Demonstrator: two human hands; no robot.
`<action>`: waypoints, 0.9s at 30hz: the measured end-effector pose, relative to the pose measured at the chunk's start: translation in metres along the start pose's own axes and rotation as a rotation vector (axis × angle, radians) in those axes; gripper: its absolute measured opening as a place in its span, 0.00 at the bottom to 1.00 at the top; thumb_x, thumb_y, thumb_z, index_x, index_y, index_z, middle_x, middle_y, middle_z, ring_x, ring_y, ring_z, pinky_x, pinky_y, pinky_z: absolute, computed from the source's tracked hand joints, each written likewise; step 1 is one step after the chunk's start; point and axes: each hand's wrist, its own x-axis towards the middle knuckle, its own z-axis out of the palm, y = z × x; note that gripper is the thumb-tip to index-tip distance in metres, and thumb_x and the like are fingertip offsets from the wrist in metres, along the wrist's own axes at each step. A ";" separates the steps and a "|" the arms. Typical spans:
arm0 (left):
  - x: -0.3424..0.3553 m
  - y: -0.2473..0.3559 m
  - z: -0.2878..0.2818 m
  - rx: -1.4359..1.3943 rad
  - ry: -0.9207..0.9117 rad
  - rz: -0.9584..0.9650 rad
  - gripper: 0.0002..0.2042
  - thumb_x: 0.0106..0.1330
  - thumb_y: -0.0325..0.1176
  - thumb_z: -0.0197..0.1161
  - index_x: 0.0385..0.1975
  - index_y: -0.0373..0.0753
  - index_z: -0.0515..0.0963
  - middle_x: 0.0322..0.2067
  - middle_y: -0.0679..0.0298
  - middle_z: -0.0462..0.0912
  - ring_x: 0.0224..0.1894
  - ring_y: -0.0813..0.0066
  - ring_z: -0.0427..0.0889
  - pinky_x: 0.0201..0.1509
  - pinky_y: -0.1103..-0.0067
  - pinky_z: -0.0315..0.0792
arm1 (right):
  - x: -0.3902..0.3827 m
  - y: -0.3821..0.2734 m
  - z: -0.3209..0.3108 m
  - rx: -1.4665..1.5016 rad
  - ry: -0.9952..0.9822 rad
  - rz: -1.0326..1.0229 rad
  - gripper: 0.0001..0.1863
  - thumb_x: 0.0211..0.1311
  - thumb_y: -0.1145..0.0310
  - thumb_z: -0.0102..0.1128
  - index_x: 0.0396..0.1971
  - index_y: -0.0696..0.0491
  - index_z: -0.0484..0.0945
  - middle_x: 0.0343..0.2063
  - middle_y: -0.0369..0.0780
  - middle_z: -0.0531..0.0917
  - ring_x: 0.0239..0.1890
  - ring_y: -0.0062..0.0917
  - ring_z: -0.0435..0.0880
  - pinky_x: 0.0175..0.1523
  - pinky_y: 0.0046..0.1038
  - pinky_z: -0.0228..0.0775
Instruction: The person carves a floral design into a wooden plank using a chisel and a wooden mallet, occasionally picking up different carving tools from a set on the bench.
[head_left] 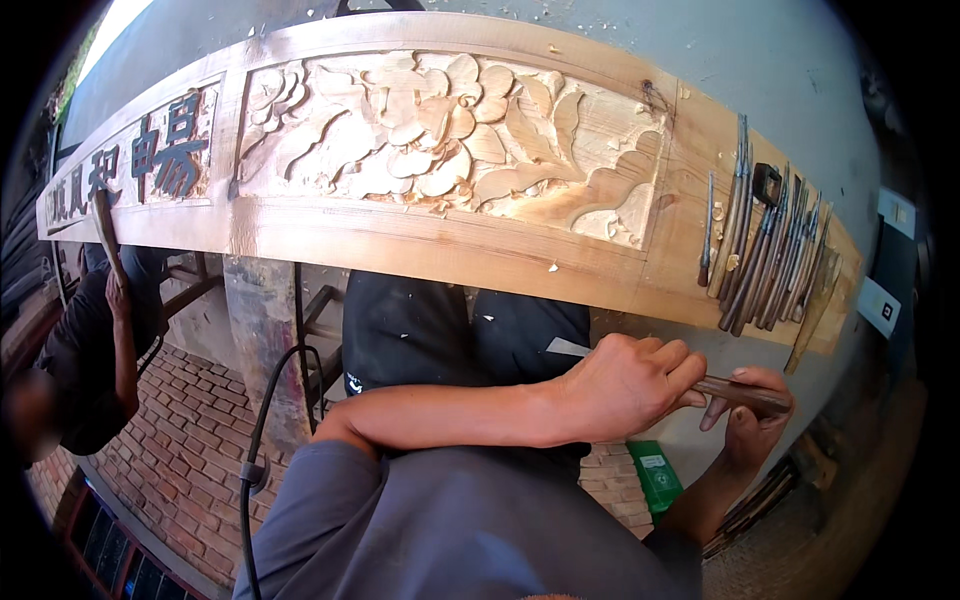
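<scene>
My left hand (645, 380) is closed around a chisel (568, 349), whose flat metal blade points left over my dark-trousered lap. My right hand (750, 420) grips the far part of its brown wooden handle (735, 390), fingers curled. Just beyond my hands lies a long pale wooden board (450, 240), carved with a flower relief (450, 130) of petals and leaves, with pale shavings scattered on it. A row of carving tools (760, 250) with slender metal shafts and wooden handles lies on the board's right end, along with a small dark block (766, 185).
At the left, another person's hand (118, 290) holds a long wooden tool beside dark raised characters (170, 150) on the board. Below are a concrete post (260, 340), a black cable (262, 420), brick paving (190, 430) and a green container (655, 475).
</scene>
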 end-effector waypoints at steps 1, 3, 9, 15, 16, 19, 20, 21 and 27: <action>-0.004 0.007 -0.001 -0.044 0.014 -0.039 0.16 0.71 0.43 0.69 0.44 0.38 0.75 0.31 0.62 0.75 0.31 0.64 0.85 0.29 0.68 0.78 | -0.002 0.004 0.005 -0.154 -0.006 -0.025 0.27 0.58 0.57 0.81 0.46 0.65 0.86 0.34 0.46 0.89 0.31 0.28 0.90 0.38 0.27 0.81; -0.014 0.016 -0.001 -0.089 0.029 -0.075 0.15 0.75 0.44 0.67 0.43 0.38 0.75 0.31 0.60 0.76 0.32 0.60 0.87 0.28 0.65 0.78 | -0.003 0.006 0.018 -0.283 -0.081 -0.109 0.25 0.58 0.61 0.82 0.47 0.66 0.87 0.39 0.46 0.92 0.42 0.26 0.91 0.50 0.25 0.81; -0.038 0.041 -0.016 -0.111 0.063 -0.029 0.14 0.74 0.40 0.68 0.47 0.37 0.77 0.32 0.60 0.79 0.33 0.56 0.86 0.33 0.64 0.79 | -0.044 0.013 0.022 -0.274 -0.007 -0.271 0.20 0.62 0.63 0.79 0.45 0.66 0.88 0.37 0.45 0.91 0.36 0.25 0.90 0.45 0.25 0.81; -0.071 0.043 -0.017 0.049 0.071 0.024 0.12 0.69 0.33 0.71 0.46 0.36 0.80 0.29 0.60 0.79 0.31 0.57 0.84 0.34 0.65 0.78 | -0.075 0.002 0.021 -0.104 0.171 -0.343 0.15 0.69 0.69 0.72 0.44 0.67 0.84 0.35 0.47 0.88 0.30 0.28 0.89 0.38 0.26 0.83; -0.076 0.046 -0.017 0.078 0.088 0.056 0.11 0.69 0.32 0.71 0.46 0.36 0.80 0.29 0.60 0.79 0.31 0.57 0.84 0.33 0.65 0.77 | -0.080 0.004 0.019 -0.093 0.154 -0.346 0.13 0.70 0.70 0.71 0.43 0.67 0.84 0.35 0.48 0.88 0.30 0.29 0.89 0.37 0.27 0.83; -0.090 0.056 -0.008 0.060 0.102 0.088 0.11 0.68 0.31 0.71 0.46 0.36 0.80 0.26 0.60 0.80 0.29 0.58 0.84 0.31 0.64 0.76 | -0.093 0.013 0.027 -0.065 0.143 -0.333 0.11 0.70 0.72 0.71 0.43 0.66 0.84 0.39 0.48 0.88 0.34 0.28 0.89 0.41 0.27 0.83; -0.093 0.059 -0.006 0.067 0.106 0.096 0.11 0.68 0.31 0.71 0.46 0.36 0.80 0.26 0.60 0.80 0.29 0.58 0.84 0.31 0.64 0.76 | -0.096 0.016 0.029 -0.063 0.142 -0.344 0.11 0.70 0.72 0.71 0.43 0.66 0.84 0.39 0.48 0.88 0.34 0.28 0.89 0.41 0.27 0.83; -0.096 0.062 -0.005 0.070 0.106 0.110 0.11 0.69 0.32 0.71 0.45 0.37 0.80 0.26 0.61 0.80 0.29 0.58 0.85 0.30 0.64 0.76 | -0.098 0.020 0.032 -0.084 0.079 -0.357 0.11 0.70 0.73 0.72 0.44 0.65 0.84 0.41 0.48 0.88 0.37 0.27 0.88 0.44 0.28 0.83; -0.110 0.075 -0.007 0.105 0.076 0.131 0.10 0.70 0.36 0.71 0.43 0.37 0.82 0.27 0.60 0.82 0.30 0.57 0.85 0.32 0.63 0.77 | -0.112 0.020 0.064 -0.065 0.022 -0.474 0.22 0.75 0.56 0.70 0.44 0.63 0.80 0.45 0.52 0.86 0.43 0.34 0.87 0.54 0.36 0.82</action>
